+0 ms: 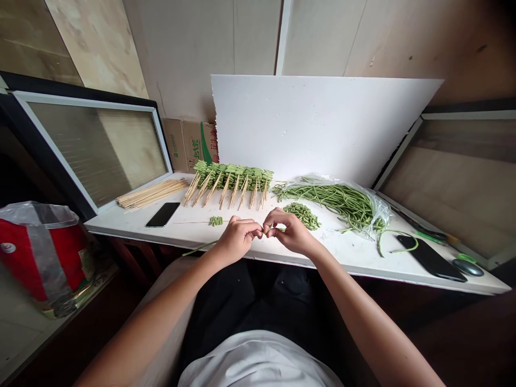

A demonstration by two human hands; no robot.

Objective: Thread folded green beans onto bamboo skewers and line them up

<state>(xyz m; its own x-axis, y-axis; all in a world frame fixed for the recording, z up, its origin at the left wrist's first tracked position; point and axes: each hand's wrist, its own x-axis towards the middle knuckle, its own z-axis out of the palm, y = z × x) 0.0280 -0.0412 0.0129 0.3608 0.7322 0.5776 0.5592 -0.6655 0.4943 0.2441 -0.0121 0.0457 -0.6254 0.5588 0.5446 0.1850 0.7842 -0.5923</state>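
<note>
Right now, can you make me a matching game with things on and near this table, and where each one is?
Things:
1. flat black smartphone
2. long thin green beans
3. red container with clear plastic over it
4. single thin green bean

Places:
A. in the left hand
B. beside the table, lower down
C. on the white table
D. in a clear plastic bag

Pairs: 1-C, 2-D, 3-B, 4-A

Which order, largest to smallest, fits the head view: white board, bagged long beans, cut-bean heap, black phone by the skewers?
White board, then bagged long beans; the cut-bean heap and black phone look alike, so I won't rank them.
</note>
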